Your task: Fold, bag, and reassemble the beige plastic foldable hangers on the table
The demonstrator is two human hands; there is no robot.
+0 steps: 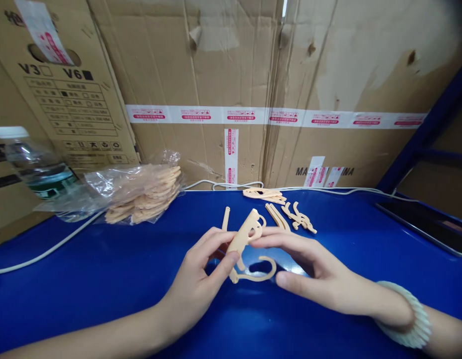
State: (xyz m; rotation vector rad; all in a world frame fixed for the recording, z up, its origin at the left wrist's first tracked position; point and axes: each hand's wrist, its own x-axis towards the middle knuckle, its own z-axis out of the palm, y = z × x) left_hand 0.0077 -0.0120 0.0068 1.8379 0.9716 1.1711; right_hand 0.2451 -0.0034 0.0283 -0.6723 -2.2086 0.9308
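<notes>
A beige plastic folding hanger is pinched between the thumb and fingers of my left hand, tilted above the blue table. A curved hook of the same plastic extends from its lower end toward the right. Fingertips of my right hand reach the hanger's right side, and whether they press on it I cannot tell. That hand's thumb is apart from the fingers, near the hook. Just behind lie a straight beige piece, curved arm pieces and several small hooks.
More beige loops lie at the table's back. On the left, a clear plastic bag holds a stack of beige pieces beside a water bottle. A white cable crosses there. A dark phone or tablet lies right; cardboard stands behind.
</notes>
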